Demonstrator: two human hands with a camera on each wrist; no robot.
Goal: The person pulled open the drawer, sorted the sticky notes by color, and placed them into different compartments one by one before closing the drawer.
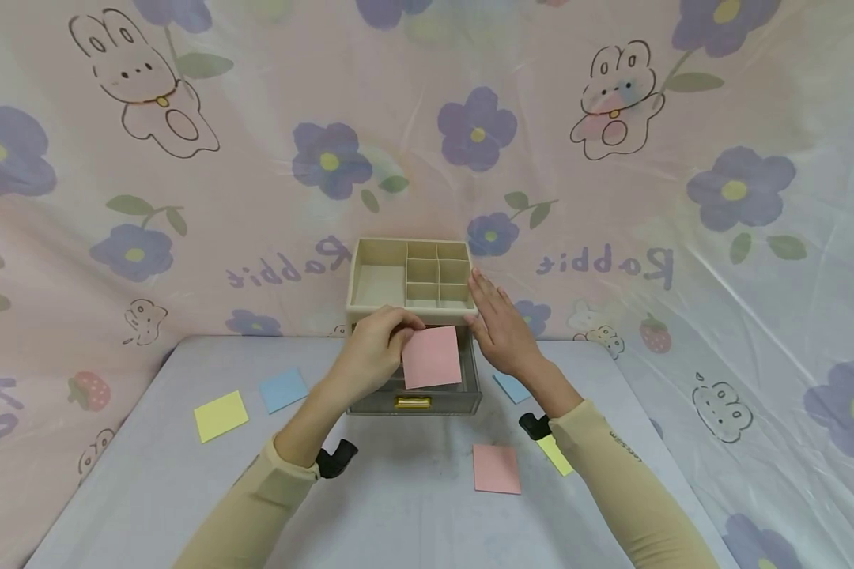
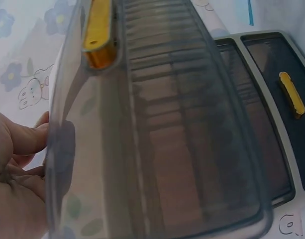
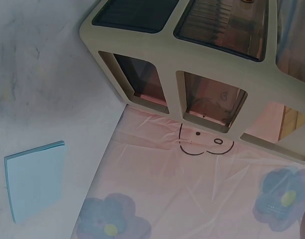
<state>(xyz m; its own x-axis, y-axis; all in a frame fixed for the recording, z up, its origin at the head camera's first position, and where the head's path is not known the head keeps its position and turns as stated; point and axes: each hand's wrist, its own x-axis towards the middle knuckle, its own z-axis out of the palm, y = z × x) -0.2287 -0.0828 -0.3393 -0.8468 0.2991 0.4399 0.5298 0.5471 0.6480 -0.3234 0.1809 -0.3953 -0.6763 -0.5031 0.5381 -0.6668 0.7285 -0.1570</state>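
Note:
A cream desktop organizer with top compartments stands at the table's back, its clear grey drawer pulled out. Above that drawer, my left hand pinches a pink sticky note pad by its left edge. Straight fingers of my right hand rest against the organizer's right side. From the left wrist, the drawer front with its gold handle fills the view, and the pad cannot be made out clearly. Cutout openings on the organizer's side wall show in the right wrist view.
A yellow pad and a blue pad lie left of the organizer. On the right are another blue pad, a partly covered yellow pad and a second pink pad. A patterned curtain hangs behind.

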